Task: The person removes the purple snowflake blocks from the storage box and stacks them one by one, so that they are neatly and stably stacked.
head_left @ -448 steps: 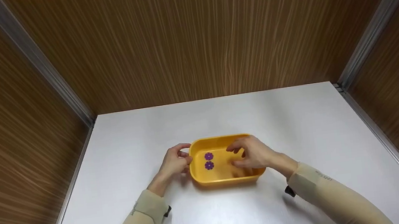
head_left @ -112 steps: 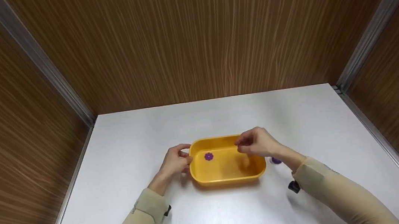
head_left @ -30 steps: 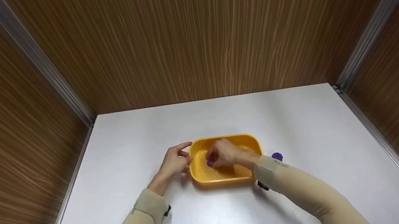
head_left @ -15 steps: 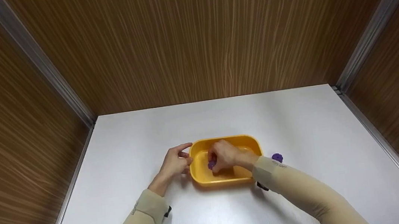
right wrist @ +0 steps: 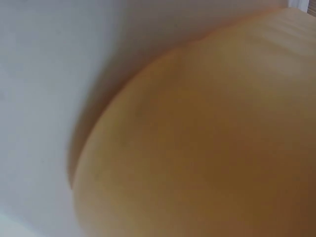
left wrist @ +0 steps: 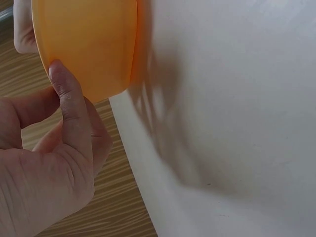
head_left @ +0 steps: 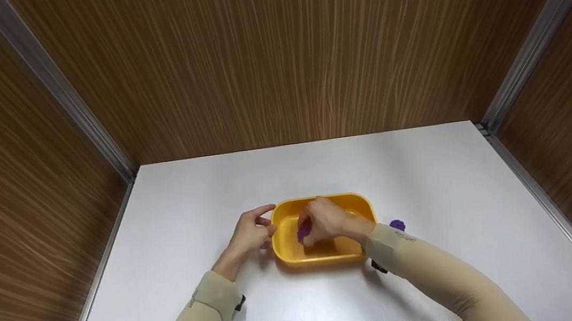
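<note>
A yellow oblong plastic tub (head_left: 288, 249) sits on the white tabletop. My left hand (head_left: 248, 232) holds its left end; in the left wrist view the thumb (left wrist: 71, 106) presses at the rim, with the other fingers bent close by. Reaching down inside the tub, my right hand (head_left: 325, 219) pinches a small purple flower-shaped piece (head_left: 302, 234) between thumb and fingers, which partly cover it. A second purple flower-shaped piece (head_left: 397, 225) lies on the table, right of the tub and beside the right sleeve. In the right wrist view, the tub's wall (right wrist: 187, 143) fills most of the picture, blurred.
White tabletop (head_left: 277, 175) surrounds the tub. A wood-grain panel (head_left: 285, 58) stands along the back, and others rise at the left (head_left: 23, 174) and right (head_left: 564, 96), with grey metal strips in the corners.
Two flower pieces lay in the tub at first; one now lies on the table to the right. My right hand has since come back in and pinched the other. The left hand has stayed put.
</note>
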Tool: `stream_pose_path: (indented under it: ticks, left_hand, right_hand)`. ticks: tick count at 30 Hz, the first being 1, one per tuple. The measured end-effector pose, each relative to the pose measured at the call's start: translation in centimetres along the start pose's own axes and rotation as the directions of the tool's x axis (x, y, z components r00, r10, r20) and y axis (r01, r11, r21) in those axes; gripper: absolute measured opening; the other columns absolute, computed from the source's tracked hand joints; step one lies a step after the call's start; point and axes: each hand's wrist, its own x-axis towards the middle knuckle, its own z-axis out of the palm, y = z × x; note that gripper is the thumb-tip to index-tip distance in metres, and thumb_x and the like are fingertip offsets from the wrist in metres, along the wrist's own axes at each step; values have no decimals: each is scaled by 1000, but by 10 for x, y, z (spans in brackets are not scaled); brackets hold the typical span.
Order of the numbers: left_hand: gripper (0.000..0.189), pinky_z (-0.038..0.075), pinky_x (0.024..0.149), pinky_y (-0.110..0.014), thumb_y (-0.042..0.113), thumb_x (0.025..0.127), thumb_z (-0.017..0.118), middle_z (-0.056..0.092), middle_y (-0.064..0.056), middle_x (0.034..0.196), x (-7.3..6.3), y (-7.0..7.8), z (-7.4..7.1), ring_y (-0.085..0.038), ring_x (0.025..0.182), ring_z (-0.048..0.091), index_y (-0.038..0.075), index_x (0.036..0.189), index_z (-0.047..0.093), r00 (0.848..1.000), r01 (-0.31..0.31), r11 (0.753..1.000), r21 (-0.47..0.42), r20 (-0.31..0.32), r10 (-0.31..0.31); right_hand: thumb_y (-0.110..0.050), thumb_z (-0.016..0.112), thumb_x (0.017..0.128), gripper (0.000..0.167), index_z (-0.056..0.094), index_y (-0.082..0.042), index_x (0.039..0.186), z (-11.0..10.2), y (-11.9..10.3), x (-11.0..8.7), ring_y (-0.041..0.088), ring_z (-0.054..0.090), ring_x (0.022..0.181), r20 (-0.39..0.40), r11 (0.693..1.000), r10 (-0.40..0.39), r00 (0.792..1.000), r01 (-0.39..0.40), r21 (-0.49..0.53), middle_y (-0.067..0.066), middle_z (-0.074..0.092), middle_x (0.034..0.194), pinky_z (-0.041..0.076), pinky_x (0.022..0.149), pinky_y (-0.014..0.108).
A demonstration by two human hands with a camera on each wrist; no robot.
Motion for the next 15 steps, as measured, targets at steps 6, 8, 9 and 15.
stream_pose_path:
  ticks: [6,8,9,15]
  left_hand:
    - [63,68,63,-31,-4,98,69,59,-6,106,-1,0,-1,-14,69,61,14,158,66,1000,-11,1000,3,-4,11]
    - [63,68,63,-32,-4,98,69,59,-7,107,-1,0,-1,-14,70,62,15,158,66,1000,-6,1000,6,-9,6]
    - [63,68,63,-31,-4,98,69,60,-7,107,-1,0,-2,-14,70,62,15,158,66,1000,-2,1000,6,-10,2]
    - [64,67,63,-29,-4,98,69,60,-8,109,-2,-1,-2,-14,71,61,16,158,66,1000,13,1000,7,-18,-12]
  right_hand:
    - [-26,98,79,23,87,-12,94,-6,2,-6,5,70,72,-73,997,-77,994,75,-33,1,85,86,63,70,20]
    - [-27,99,80,24,87,-12,95,-8,3,-9,5,69,74,-79,996,-79,994,76,-35,1,85,88,63,70,20]
    - [-26,99,80,25,87,-12,96,-9,3,-10,6,70,74,-82,996,-82,993,79,-34,1,85,89,63,71,21]
    - [-27,99,82,28,88,-10,101,-14,5,-18,9,69,78,-102,995,-100,990,96,-37,4,84,92,63,73,22]
